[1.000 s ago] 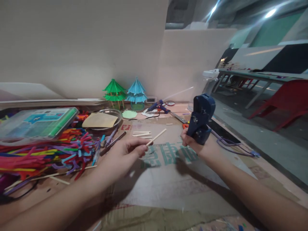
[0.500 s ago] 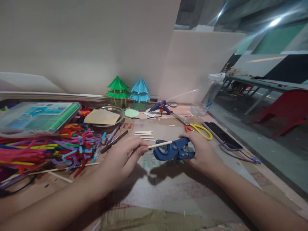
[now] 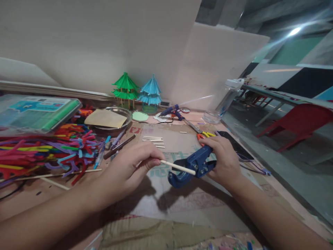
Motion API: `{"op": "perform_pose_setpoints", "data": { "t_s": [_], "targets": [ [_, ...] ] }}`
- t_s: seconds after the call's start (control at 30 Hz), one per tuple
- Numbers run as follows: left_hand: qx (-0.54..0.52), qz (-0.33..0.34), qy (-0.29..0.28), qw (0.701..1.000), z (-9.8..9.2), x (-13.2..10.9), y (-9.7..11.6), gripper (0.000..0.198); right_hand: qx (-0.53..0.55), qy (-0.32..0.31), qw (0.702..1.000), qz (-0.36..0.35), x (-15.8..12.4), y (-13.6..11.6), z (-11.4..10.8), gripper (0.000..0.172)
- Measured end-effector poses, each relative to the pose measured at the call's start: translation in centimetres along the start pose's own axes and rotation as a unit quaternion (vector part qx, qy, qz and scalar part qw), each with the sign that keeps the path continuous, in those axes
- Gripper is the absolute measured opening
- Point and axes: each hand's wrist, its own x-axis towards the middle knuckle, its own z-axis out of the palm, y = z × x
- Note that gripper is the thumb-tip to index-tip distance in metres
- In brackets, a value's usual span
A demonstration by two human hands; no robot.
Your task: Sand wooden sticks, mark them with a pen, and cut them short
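Between the thumb and fingers of my left hand (image 3: 140, 161) is a thin pale wooden stick (image 3: 179, 167), pointing right and slightly down. My right hand (image 3: 225, 158) is wrapped round the handles of a blue pipe cutter (image 3: 191, 166), its curved jaw toward the left. The stick's free end overlaps the cutter near its pivot; whether they touch I cannot tell. Behind my hands, several short cut sticks (image 3: 153, 139) lie side by side on the cardboard (image 3: 171, 137), and one small piece (image 3: 183, 132) lies apart from them.
Colourful pipe cleaners (image 3: 52, 152) and a clear plastic case (image 3: 36, 113) fill the left. Behind stand green (image 3: 125, 88) and blue (image 3: 151, 92) paper-roofed models, a glue gun (image 3: 171, 111) and a bottle (image 3: 221, 100). Scissors (image 3: 195, 127) and a phone (image 3: 234, 144) lie at right.
The blue cutter has moved down and right, its jaw now tilted lower. The stick has swung from pointing slightly up to pointing slightly down. My right hand now covers part of the scissors.
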Motion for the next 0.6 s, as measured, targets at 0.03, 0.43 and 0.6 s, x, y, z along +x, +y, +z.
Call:
{"op": "perform_pose_setpoints", "data": {
  "t_s": [0.03,0.43,0.6],
  "targets": [
    [0.0,0.007,-0.003,1.0,0.11,-0.03,-0.02,0.016,-0.004,-0.002,1.0,-0.005,0.04,-0.04,-0.04,0.044],
    [0.027,0.08,0.014,0.996,0.06,-0.05,-0.09,0.015,-0.014,-0.005,1.0,-0.007,0.11,-0.43,-0.15,0.043],
    [0.048,0.097,0.012,0.994,-0.01,-0.08,-0.08,0.014,-0.029,0.002,0.999,-0.014,0.34,-0.55,-0.38,0.042]
  ]
}}
